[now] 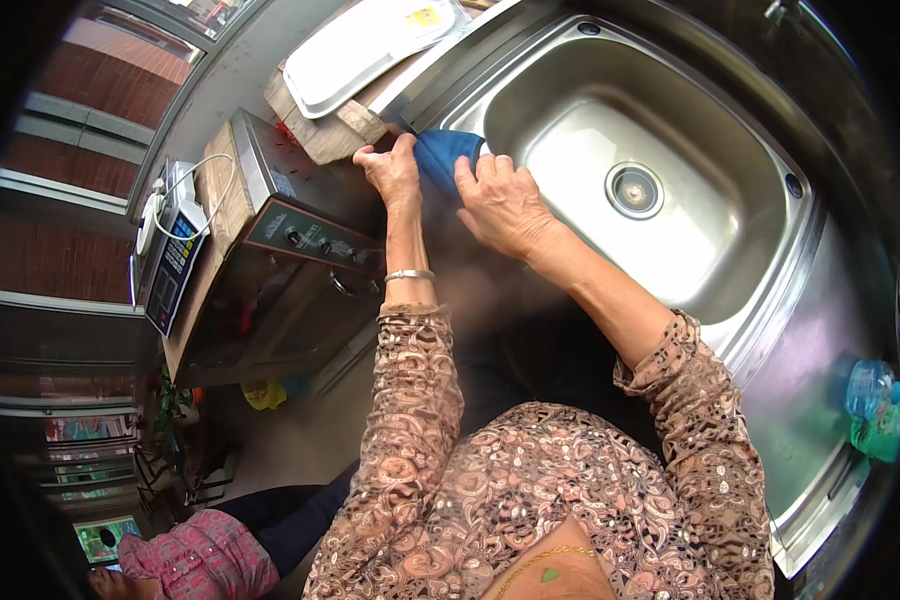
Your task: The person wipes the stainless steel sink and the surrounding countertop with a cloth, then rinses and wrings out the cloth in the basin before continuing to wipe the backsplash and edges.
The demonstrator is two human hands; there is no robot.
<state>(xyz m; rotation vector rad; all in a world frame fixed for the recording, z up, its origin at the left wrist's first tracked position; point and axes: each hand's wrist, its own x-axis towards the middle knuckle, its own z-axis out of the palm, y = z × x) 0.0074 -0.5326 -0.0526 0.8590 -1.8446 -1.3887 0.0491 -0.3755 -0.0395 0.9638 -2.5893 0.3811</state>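
Observation:
A blue cloth (446, 154) stretches between my two hands at the near left corner of the stainless steel sink (675, 82). My left hand (396, 176) pinches its left edge, with a silver bangle on the wrist. My right hand (506, 202) grips the cloth's right side, next to the sink's rim, with the fingers bent over it. The lower part of the cloth is hidden behind my right hand. Inside the sink bowl, the drain strainer (634, 190) shows. No water runs in view.
A white tray (367, 52) rests on wooden boards (322, 127) at upper left. Beside them stands a metal appliance with knobs (322, 244), and a digital scale (172, 259) with a white cable. Plastic bottles (874, 409) are at far right. Another person (202, 555) is at lower left.

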